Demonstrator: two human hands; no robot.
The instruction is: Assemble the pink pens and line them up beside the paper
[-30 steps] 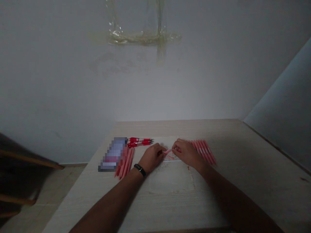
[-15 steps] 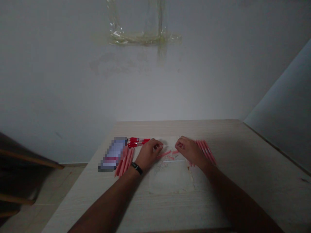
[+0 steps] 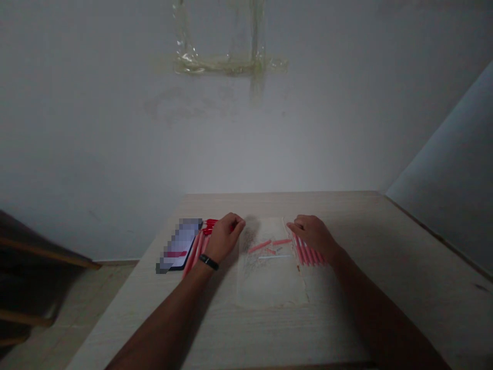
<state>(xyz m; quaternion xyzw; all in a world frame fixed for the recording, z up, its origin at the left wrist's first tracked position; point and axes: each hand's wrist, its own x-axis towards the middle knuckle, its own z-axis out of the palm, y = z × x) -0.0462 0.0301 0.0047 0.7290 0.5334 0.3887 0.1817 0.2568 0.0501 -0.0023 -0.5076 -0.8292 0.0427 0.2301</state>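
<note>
Pale wall (image 3: pixel 316 128) ahead, dimly lit, with strips of shiny yellowed tape (image 3: pixel 227 67) stuck high up. Light wood-grain table (image 3: pixel 265 334) pushed to it; tiled floor (image 3: pixel 80 303) at far left, beside dark furniture with wooden bars (image 3: pixel 31 318).

Middle of table: thin whitish sheet (image 3: pixel 269 288), worn along its right edge, grey smudges on its left half. On it, two pink tubes (image 3: pixel 260 246), lying end to end at a slight angle. Just below them, small pink bits (image 3: pixel 270 251) and a slim white rod (image 3: pixel 275 256) lying crosswise.

Left hand (image 3: pixel 226 237), dark band (image 3: pixel 209 261) on wrist, hangs over the red pens (image 3: pixel 210 226), hiding most of their length. Fingers curled, thumb close to forefinger; cannot tell whether anything sits between. Below that hand, a bundle of pink pens (image 3: pixel 197 249); next to it a phone (image 3: pixel 179 244), screen pixelated.

Right hand (image 3: pixel 311 234) at the sheet's right edge, fingers folded in, thumb along them; contents, if any, hidden. It partly covers a neat row of pink barrels (image 3: pixel 308 254), slanting side by side.
</note>
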